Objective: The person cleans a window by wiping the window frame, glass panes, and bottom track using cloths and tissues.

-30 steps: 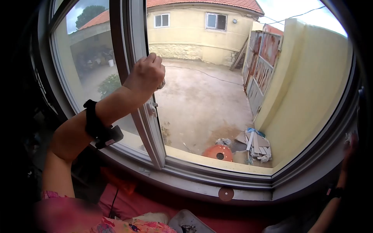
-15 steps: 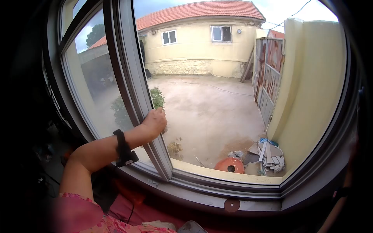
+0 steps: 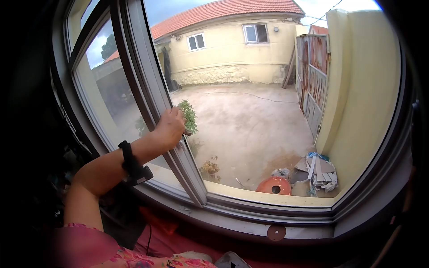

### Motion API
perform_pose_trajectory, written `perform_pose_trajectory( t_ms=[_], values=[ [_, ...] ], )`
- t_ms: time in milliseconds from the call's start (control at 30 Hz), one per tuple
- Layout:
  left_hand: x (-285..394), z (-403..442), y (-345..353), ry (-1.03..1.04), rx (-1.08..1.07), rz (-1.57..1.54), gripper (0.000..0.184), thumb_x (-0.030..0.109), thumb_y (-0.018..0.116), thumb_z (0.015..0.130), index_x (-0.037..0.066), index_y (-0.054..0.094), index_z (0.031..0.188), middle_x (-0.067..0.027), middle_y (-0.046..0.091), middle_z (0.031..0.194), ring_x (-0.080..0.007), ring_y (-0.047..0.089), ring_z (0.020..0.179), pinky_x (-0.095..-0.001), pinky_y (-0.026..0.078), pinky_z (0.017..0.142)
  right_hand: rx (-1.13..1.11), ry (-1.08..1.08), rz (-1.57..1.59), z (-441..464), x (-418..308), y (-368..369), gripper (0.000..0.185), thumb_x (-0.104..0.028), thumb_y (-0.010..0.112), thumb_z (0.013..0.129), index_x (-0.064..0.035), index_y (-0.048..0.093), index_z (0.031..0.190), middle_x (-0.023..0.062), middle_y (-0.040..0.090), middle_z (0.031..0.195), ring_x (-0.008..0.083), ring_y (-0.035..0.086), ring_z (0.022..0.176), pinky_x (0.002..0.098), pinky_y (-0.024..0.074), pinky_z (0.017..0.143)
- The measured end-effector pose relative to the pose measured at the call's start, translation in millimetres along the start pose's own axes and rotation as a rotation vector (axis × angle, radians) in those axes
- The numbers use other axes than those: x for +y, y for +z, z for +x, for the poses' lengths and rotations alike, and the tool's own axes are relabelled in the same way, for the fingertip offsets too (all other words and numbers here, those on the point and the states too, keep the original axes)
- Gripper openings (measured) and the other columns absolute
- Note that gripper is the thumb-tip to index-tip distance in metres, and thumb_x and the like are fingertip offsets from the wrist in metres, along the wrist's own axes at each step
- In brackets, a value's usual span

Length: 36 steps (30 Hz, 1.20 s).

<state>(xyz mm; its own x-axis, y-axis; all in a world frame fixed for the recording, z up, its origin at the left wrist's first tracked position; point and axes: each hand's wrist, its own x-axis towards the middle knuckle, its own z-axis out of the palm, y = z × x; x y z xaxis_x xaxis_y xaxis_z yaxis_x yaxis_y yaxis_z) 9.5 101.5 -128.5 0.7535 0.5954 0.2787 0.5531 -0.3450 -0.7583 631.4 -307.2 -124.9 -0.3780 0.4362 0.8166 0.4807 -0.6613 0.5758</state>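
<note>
My left hand [image 3: 170,128] is closed around the edge of the sliding window sash [image 3: 143,85], about halfway up. Its fingers curl over the edge, and the fingertips are partly hidden. A small latch-like fitting [image 3: 181,145] shows on the sash just below the hand. A black band with a small box [image 3: 134,167] is strapped around my left wrist. To the right of the sash is the window opening. At the dark right edge, a dim strip looks like my right forearm [image 3: 389,243]; its hand is lost in shadow.
A brown disc [image 3: 276,232] lies on the inner sill [image 3: 232,225]. Outside are a leafy plant [image 3: 189,117], an orange round object [image 3: 273,186], a pile of boards and plastic [image 3: 319,172], a rusty gate [image 3: 313,76] and a yellow wall [image 3: 366,89].
My left hand has moved up a little along the sash, and the fitting below it now shows. The view has shifted slightly. The sash appears to stay in place.
</note>
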Motion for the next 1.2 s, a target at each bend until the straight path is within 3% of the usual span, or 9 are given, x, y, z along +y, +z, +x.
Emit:
perform_pose_trajectory(
  t_ms=[133,167,233,300,400,567,867,1067,1200],
  values=[
    [16.3,-8.6,42.7,-0.004,0.083,-0.088,0.017,0.011,0.062,0.068,0.006,0.063,0.085,-0.0095,0.055,0.090,-0.0249,0.051,0.090,-0.0342,0.043,0.078,0.015,-0.005,-0.013,10.1,-9.9,-9.1,0.025,-0.025,0.050,0.095,-0.0086,0.057,0.113,0.0099,0.059,0.117,0.0297,0.056,0.106,0.0437,0.0464,0.092],
    [19.4,-7.4,46.4,-0.044,0.139,-0.173,0.016,0.009,0.061,0.068,0.007,0.061,0.084,-0.0097,0.054,0.089,-0.0265,0.052,0.090,-0.0357,0.044,0.079,-0.159,0.423,0.295,20.5,-17.9,-20.3,0.026,-0.027,0.050,0.095,-0.0086,0.057,0.113,0.0097,0.059,0.117,0.0294,0.056,0.106,0.0434,0.0465,0.092],
    [16.1,-4.0,39.2,-0.051,0.047,-0.223,0.012,0.011,0.061,0.069,0.007,0.061,0.081,-0.0095,0.056,0.089,-0.0261,0.052,0.094,-0.0347,0.044,0.079,-0.326,0.856,0.601,22.7,-18.2,-21.4,0.027,-0.028,0.051,0.095,-0.0085,0.058,0.113,0.0096,0.059,0.117,0.0291,0.056,0.106,0.0430,0.0465,0.092],
    [11.1,-4.5,19.9,-0.055,-0.052,-0.276,0.009,0.012,0.062,0.070,0.008,0.061,0.078,-0.0093,0.057,0.088,-0.0258,0.052,0.097,-0.0337,0.044,0.080,-0.011,0.024,-0.026,11.3,-8.4,-9.6,0.028,-0.029,0.051,0.095,-0.0084,0.058,0.112,0.0092,0.059,0.118,0.0285,0.056,0.106,0.0420,0.0466,0.093],
    [-7.3,-3.8,-10.4,-0.017,-0.053,-0.284,0.014,0.005,0.057,0.072,0.006,0.060,0.086,-0.0086,0.054,0.089,-0.0264,0.052,0.092,-0.0356,0.045,0.080,-0.005,0.033,-0.021,6.4,-8.0,-6.2,0.027,-0.028,0.052,0.095,-0.0086,0.058,0.112,0.0091,0.058,0.118,0.0284,0.055,0.106,0.0416,0.0466,0.092],
    [-42.6,5.4,-41.1,-0.104,0.253,0.215,0.008,0.010,0.058,0.072,0.007,0.065,0.076,-0.0056,0.056,0.088,-0.0229,0.052,0.094,-0.0324,0.044,0.079,-0.010,0.045,-0.004,-1.6,-5.5,0.9,0.026,-0.025,0.051,0.094,-0.0092,0.058,0.113,0.0091,0.058,0.119,0.0284,0.055,0.107,0.0416,0.0463,0.093],
    [15.0,-3.3,29.1,-0.095,0.024,-0.170,0.008,0.004,0.057,0.072,0.005,0.064,0.076,-0.0089,0.055,0.089,-0.0255,0.052,0.095,-0.0339,0.048,0.082,-0.040,0.040,-0.018,-2.0,-3.3,-2.0,0.027,-0.025,0.050,0.094,-0.0093,0.058,0.114,0.0098,0.057,0.120,0.0297,0.054,0.108,0.0413,0.0456,0.094],
    [-25.5,-1.5,-3.7,-0.077,0.244,-0.014,0.009,0.005,0.056,0.069,0.003,0.062,0.076,-0.0081,0.053,0.087,-0.0246,0.052,0.093,-0.0311,0.047,0.080,-0.018,0.050,0.018,7.6,-7.6,-5.1,0.031,-0.030,0.054,0.092,-0.0087,0.058,0.114,0.0102,0.058,0.119,0.0298,0.054,0.107,0.0418,0.0464,0.092],
    [25.2,-31.6,38.2,-0.085,0.279,0.057,0.011,0.006,0.056,0.066,0.002,0.060,0.076,-0.0081,0.051,0.085,-0.0228,0.050,0.089,-0.0299,0.047,0.078,0.001,0.050,0.033,6.8,-6.7,-3.8,0.030,-0.029,0.057,0.091,-0.0088,0.058,0.112,0.0098,0.058,0.118,0.0297,0.055,0.106,0.0417,0.0474,0.091]
  ],
)
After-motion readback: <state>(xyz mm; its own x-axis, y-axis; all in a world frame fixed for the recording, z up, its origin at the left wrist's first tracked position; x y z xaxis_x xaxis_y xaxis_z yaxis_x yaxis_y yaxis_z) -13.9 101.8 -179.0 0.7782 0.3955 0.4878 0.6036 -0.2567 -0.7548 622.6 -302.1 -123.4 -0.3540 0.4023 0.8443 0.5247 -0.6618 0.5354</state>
